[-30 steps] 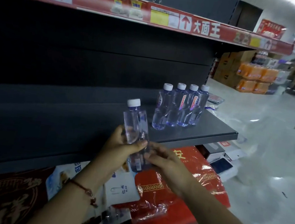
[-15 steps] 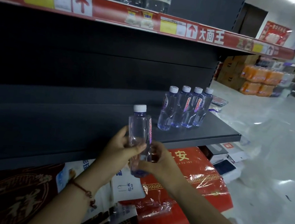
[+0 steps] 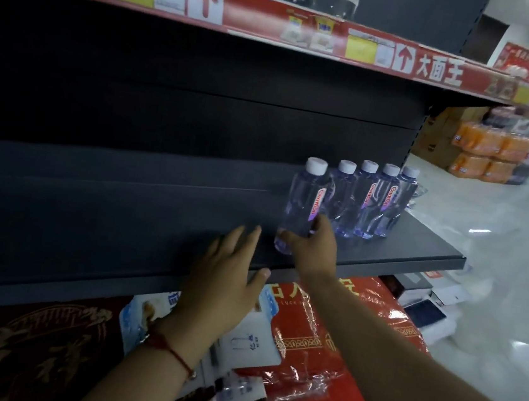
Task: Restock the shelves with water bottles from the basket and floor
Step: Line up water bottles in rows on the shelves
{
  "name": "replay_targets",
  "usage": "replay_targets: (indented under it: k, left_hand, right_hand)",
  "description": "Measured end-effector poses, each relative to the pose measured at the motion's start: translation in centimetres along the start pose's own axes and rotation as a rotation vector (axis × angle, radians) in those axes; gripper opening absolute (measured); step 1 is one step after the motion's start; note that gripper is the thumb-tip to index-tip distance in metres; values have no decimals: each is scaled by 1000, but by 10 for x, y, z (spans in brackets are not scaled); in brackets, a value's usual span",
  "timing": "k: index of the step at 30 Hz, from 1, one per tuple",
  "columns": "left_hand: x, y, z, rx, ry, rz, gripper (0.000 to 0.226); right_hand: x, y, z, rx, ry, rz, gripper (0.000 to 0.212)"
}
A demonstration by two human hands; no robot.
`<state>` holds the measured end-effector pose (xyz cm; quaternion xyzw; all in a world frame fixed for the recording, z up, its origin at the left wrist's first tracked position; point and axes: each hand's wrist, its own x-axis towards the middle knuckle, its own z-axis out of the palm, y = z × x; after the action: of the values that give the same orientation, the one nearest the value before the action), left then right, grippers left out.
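Observation:
My right hand point(image 3: 312, 247) grips the lower part of a clear water bottle point(image 3: 304, 201) with a white cap, upright on the dark shelf point(image 3: 122, 217) at the left end of a row. Several matching bottles point(image 3: 368, 202) stand in that row toward the shelf's right end. My left hand point(image 3: 228, 275) hovers over the shelf's front edge with fingers spread, holding nothing, a little left of the held bottle. A red cord circles my left wrist.
A red price strip point(image 3: 276, 27) fronts the shelf above, with dark bottles on it. Below the dark shelf lie red plastic-wrapped packs point(image 3: 322, 348) and white packages. Orange drink packs point(image 3: 489, 153) and cardboard boxes stand on the glossy floor at the far right.
My left hand let go of the bottle and opened. My right hand carried the bottle up and right onto the shelf beside the row.

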<state>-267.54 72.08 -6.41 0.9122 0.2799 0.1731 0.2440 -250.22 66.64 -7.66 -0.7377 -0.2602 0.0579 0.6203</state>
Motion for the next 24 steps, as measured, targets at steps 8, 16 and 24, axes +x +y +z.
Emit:
replay_targets:
  k: [8,16,24]
  left_hand:
    - [6,1,12,197,-51,38,70]
    - [11,7,24,239,-70,71,72]
    - [-12,57,56,324,-115,231,71]
  right_hand:
    - [36,28,23,-242,182,20,58]
    - [33,24,16,-234,102,53,59]
    - [-67,32,-119,-1018,-282,-252,76]
